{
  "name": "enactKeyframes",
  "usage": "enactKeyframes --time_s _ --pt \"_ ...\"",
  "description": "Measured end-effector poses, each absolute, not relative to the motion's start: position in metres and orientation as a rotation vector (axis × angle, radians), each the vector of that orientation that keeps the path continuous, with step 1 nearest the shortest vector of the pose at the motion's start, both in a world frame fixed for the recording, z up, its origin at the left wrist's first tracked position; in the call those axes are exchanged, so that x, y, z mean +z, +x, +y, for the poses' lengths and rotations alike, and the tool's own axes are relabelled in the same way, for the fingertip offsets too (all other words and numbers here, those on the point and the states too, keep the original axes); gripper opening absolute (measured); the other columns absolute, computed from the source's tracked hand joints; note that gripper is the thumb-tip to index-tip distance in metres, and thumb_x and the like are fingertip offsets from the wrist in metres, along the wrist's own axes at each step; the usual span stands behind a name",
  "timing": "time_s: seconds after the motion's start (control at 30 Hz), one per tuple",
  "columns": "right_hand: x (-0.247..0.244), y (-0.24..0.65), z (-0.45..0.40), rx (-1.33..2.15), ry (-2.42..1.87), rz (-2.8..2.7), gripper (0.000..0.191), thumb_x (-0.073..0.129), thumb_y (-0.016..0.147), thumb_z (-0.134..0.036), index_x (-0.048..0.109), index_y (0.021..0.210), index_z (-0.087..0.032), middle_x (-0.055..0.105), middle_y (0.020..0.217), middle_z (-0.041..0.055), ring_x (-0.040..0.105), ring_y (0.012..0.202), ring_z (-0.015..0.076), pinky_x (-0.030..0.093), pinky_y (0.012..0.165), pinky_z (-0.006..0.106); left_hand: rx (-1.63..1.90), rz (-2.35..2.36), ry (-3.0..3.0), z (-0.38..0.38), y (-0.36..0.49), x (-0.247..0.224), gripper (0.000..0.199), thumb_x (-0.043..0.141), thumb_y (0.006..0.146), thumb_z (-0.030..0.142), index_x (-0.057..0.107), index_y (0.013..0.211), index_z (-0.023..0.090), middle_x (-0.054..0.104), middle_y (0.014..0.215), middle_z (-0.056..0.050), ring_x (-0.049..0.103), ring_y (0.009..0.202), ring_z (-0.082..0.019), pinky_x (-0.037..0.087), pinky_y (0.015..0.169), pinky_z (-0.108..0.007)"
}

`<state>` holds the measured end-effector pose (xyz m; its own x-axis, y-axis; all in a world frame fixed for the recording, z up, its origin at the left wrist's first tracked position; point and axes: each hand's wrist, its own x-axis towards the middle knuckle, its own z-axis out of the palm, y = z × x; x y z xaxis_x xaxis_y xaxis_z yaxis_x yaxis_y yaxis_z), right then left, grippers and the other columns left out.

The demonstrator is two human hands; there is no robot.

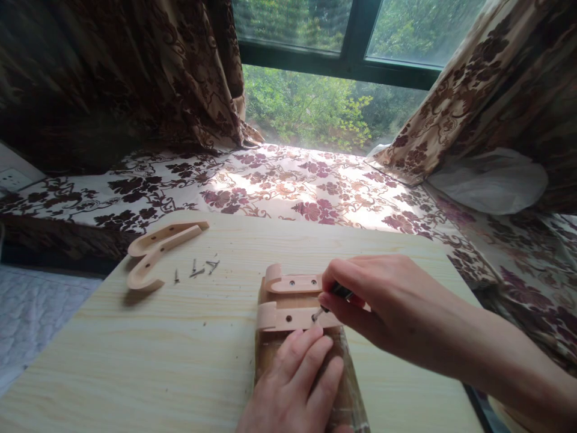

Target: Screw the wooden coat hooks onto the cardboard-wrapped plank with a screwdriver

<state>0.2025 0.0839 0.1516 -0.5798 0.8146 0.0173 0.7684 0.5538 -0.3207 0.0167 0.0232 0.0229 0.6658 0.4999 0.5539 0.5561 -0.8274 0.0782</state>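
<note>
Right hand (356, 291) grips a slim metal-shafted screwdriver (339, 292).

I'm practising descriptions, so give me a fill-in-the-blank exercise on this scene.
The ____ hand grips the screwdriver.
On the brown board sit ____ curved wooden pieces.
The loose screws lie to the board's ____.
Outside the window, the leaves are ____.

Missing words: right; two; left; green.

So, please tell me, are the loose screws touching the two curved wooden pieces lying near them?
Apart. The head view shows bare tabletop between the curved wooden pieces and even the nearest of the loose screws.
</note>
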Motion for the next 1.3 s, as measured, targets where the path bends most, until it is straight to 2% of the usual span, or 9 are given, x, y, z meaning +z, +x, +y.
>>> enactKeyframes --time_s 0.2,0.37,0.63,0.87,0.97,1.07,1.2,1.3 --pt "0.157 0.197 0.085 0.398 -1.272 -2.749 0.017 0.049 0.091 -0.019 0.044 0.075 -0.021 0.051 0.065 -0.0043 0.039 0.056 0.0104 0.025 0.051 0.025 -0.863 -0.888 -2.791 0.022 0.016 0.024 0.047 0.048 0.089 0.055 0.062 0.114 0.017 0.063 0.12 -0.007 0.053 0.119 -0.025 0.046 0.099 -0.039" --pt "0.164 0.193 0.09 0.374 -1.254 -2.806 0.019 0.046 0.093 -0.021 0.046 0.074 -0.02 0.052 0.065 -0.0028 0.038 0.056 0.0104 0.024 0.051 0.026 -0.874 -0.887 -2.787 0.022 0.016 0.025 0.046 0.05 0.089 0.054 0.062 0.113 0.017 0.064 0.118 -0.008 0.053 0.118 -0.025 0.046 0.099 -0.038" --pt "0.161 0.202 0.093 0.402 -1.13 -2.869 0.011 0.051 0.091 -0.016 0.049 0.08 -0.02 0.053 0.074 -0.0032 0.039 0.062 0.0106 0.025 0.055 0.025 -0.856 -0.892 -2.816 0.022 0.016 0.027 0.045 0.052 0.088 0.052 0.061 0.114 0.016 0.063 0.12 -0.008 0.053 0.118 -0.026 0.047 0.098 -0.039" --pt "0.156 0.192 0.09 0.021 -1.421 -2.802 0.022 0.044 0.093 -0.026 0.046 0.071 -0.021 0.043 0.051 -0.0045 0.026 0.044 0.0112 0.012 0.047 0.03 -0.893 -0.891 -2.818 0.022 0.016 0.029 0.04 0.053 0.088 0.046 0.062 0.113 0.016 0.064 0.118 -0.008 0.054 0.118 -0.026 0.048 0.097 -0.039" --pt "0.16 0.198 0.091 0.076 -1.439 -2.802 0.014 0.047 0.091 -0.029 0.05 0.08 -0.02 0.052 0.056 -0.0031 0.033 0.045 0.0106 0.016 0.047 0.029 -0.914 -0.901 -2.818 0.021 0.017 0.03 0.04 0.054 0.088 0.045 0.062 0.112 0.015 0.065 0.117 -0.009 0.054 0.117 -0.026 0.049 0.096 -0.039" --pt "0.167 0.201 0.09 0.216 -1.351 -2.842 0.008 0.05 0.09 -0.024 0.051 0.083 -0.02 0.056 0.064 -0.002 0.04 0.052 0.0106 0.022 0.049 0.027 -0.883 -0.928 -2.843 0.019 0.017 0.032 0.039 0.055 0.087 0.043 0.061 0.114 0.015 0.064 0.119 -0.009 0.053 0.119 -0.027 0.049 0.096 -0.04" --pt "0.168 0.194 0.087 0.237 -1.213 -2.897 0.018 0.047 0.092 -0.02 0.048 0.074 -0.019 0.053 0.063 -0.0021 0.037 0.053 0.0107 0.022 0.05 0.027 -0.85 -0.954 -2.868 0.018 0.017 0.034 0.04 0.054 0.087 0.043 0.061 0.115 0.015 0.062 0.121 -0.01 0.051 0.121 -0.027 0.048 0.098 -0.039" --pt "0.16 0.187 0.085 0.198 -1.308 -2.857 0.017 0.046 0.092 -0.021 0.048 0.075 -0.02 0.051 0.059 -0.0024 0.034 0.049 0.0113 0.019 0.048 0.028 -0.869 -0.944 -2.849 0.02 0.017 0.033 0.041 0.053 0.088 0.046 0.061 0.114 0.015 0.064 0.119 -0.009 0.054 0.117 -0.027 0.049 0.097 -0.039"
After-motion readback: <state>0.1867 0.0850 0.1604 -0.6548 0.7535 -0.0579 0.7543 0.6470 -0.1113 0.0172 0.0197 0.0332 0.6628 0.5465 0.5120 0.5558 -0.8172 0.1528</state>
